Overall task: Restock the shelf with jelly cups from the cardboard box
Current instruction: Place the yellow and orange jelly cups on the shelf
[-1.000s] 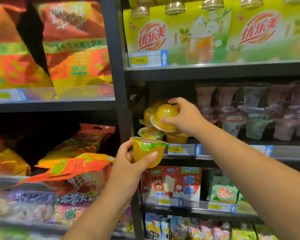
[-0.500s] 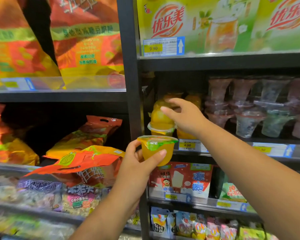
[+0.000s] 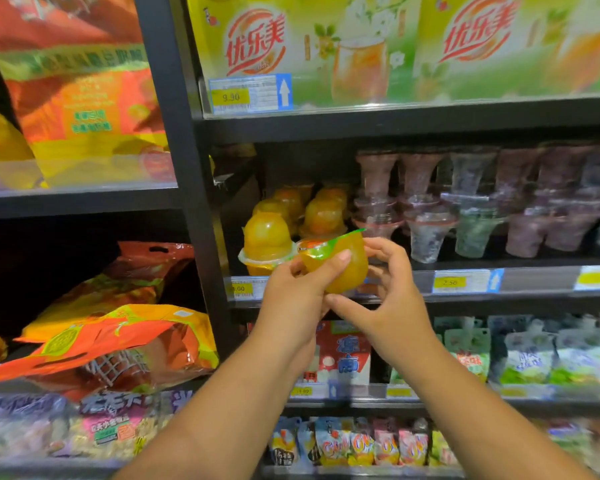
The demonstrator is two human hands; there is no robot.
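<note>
A yellow jelly cup (image 3: 340, 268) with a green-orange foil lid is tilted on its side in front of the shelf edge. My left hand (image 3: 297, 296) grips it from the left and below. My right hand (image 3: 385, 296) curls its fingers round the cup's right side and bottom. On the black shelf (image 3: 465, 296) behind stand several stacked yellow jelly cups (image 3: 267, 237), upside-down ones on top of upright ones. The cardboard box is out of view.
Clear cone-shaped dessert cups (image 3: 430, 216) fill the shelf to the right of the jelly cups. A black upright post (image 3: 184, 202) divides the shelving. Orange snack bags (image 3: 111, 337) lie on the left shelves. Green drink boxes (image 3: 326, 46) stand above, small packets below.
My right hand has left the stacked cups on the shelf and come down to the cup that my left hand holds. The left hand has lifted and tilted that cup.
</note>
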